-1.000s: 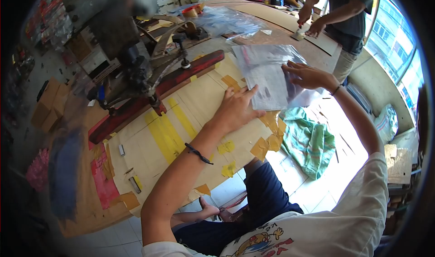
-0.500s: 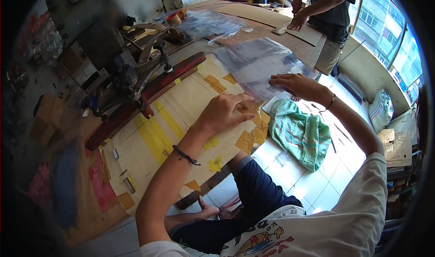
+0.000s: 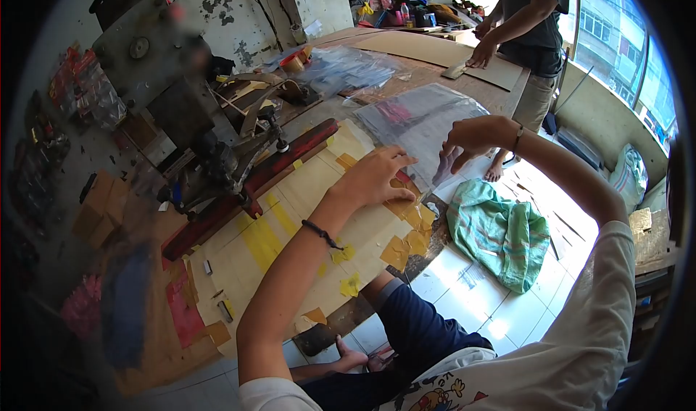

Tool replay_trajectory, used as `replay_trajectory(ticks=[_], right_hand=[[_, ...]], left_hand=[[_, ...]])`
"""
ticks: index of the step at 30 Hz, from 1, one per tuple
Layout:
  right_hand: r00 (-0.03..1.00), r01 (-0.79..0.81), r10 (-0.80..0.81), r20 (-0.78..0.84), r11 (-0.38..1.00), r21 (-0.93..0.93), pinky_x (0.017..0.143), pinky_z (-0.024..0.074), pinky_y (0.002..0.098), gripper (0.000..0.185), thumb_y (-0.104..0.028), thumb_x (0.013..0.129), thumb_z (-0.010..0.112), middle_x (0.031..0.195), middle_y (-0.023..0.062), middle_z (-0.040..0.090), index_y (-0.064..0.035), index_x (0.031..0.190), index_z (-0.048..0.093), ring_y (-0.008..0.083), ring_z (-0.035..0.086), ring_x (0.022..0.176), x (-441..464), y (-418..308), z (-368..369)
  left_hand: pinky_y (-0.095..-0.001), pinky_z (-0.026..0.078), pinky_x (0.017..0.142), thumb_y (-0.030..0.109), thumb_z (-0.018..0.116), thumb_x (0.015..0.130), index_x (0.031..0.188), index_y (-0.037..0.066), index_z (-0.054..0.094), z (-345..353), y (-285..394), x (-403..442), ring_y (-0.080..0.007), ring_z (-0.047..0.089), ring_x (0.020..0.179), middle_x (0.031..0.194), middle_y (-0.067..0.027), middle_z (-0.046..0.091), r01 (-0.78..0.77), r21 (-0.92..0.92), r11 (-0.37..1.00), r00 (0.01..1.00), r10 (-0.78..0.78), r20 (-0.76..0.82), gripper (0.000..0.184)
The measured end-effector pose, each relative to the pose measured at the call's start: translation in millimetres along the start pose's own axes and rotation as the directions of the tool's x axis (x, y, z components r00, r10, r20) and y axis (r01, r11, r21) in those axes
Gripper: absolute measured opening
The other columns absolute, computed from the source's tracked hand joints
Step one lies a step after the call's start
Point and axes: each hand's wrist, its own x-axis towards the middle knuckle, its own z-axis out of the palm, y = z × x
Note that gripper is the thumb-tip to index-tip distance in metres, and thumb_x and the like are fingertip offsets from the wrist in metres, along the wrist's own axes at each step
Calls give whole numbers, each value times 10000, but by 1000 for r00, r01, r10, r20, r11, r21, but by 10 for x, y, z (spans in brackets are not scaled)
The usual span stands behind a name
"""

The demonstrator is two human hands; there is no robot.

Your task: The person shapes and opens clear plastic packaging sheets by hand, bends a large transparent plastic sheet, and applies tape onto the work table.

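Note:
My left hand (image 3: 377, 177) is open, its thumb and fingers apart, over the far right end of a pale board (image 3: 290, 222) patched with yellow and brown tape (image 3: 406, 250). My right hand (image 3: 478, 139) bends downward at the right edge of a stack of clear plastic sheets (image 3: 406, 114). Its fingers appear closed on the edge of a plastic sheet, though the fingertips are partly lost against it. The sheets lie just beyond the board. A red bar (image 3: 290, 157) runs along the board's far side.
A dark machine (image 3: 174, 106) stands at the left behind the bar. More plastic (image 3: 341, 70) and a tape roll (image 3: 293, 63) lie farther back. Across the table, another person's hand (image 3: 482, 52) holds a flat tool on a brown sheet (image 3: 413, 48). A green sack (image 3: 500, 233) lies on the tiles.
My right hand has gone from lying flat over the plastic to curling down at its right edge. My left hand stays over the board's end with fingers spread wider. The view has shifted.

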Motion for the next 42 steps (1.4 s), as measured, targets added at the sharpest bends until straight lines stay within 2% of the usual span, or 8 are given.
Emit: replay_trajectory(ticks=[3,7,17,27,30,34,41,42], right_hand=[[993,35,-54,-103,983,-182,856,530,404,415,-438,817,732,1095,80,711,-173,1135,703,290,662,1028,-7,-277,70],[891,205,-237,-387,971,-122,926,527,422,440,-360,790,761,1196,130,662,-103,1137,679,323,642,1080,-41,-448,271],[992,124,-124,-16,984,131,768,549,399,398,-295,785,763,1114,52,713,-117,1135,699,282,684,929,228,-306,14],[982,68,-75,175,997,44,699,528,356,188,-168,899,671,934,31,753,-178,1069,750,215,697,777,291,-358,-256],[967,254,-253,45,966,-42,727,542,362,190,-196,898,683,980,37,750,-159,1074,747,230,709,822,346,-151,-153],[992,127,-126,-13,990,64,851,524,400,333,-283,816,757,1033,75,735,-121,1092,668,256,695,985,201,-460,-191],[993,100,-98,-70,994,34,735,532,395,278,-205,873,714,937,107,740,-117,1124,632,301,712,862,222,-500,-152],[971,208,-197,-137,976,70,724,532,383,330,-269,852,740,926,100,741,-129,1131,631,288,714,818,243,-440,-117]], left_hand=[[-371,470,978,345,778,800,1188,45,671,138,-83,13,-312,570,1146,1234,-141,568,106,-120,987,994,-102,38,502],[-368,473,972,325,775,804,1150,38,691,268,-159,-79,-303,567,1150,1232,-132,570,113,-245,963,984,-143,-107,457],[-358,497,928,273,773,812,1120,35,706,320,-203,-79,-289,589,1099,1201,-125,584,93,-231,968,979,-131,-156,394],[-359,504,921,277,758,826,1130,25,697,367,-208,-115,-295,615,1066,1209,-141,588,106,-250,962,973,-152,-173,400],[-364,495,938,292,754,827,1133,23,695,371,-208,-118,-300,605,1090,1224,-146,585,115,-250,961,975,-157,-157,411],[-368,488,952,286,750,830,1139,18,692,363,-217,-132,-303,593,1114,1231,-151,584,118,-253,960,975,-161,-156,413],[-370,497,935,285,756,824,1139,15,691,377,-234,-115,-304,602,1100,1218,-151,583,96,-272,957,972,-149,-183,420],[-370,497,935,284,757,823,1134,15,692,366,-231,-110,-304,603,1099,1219,-151,583,102,-278,955,973,-154,-173,417]])
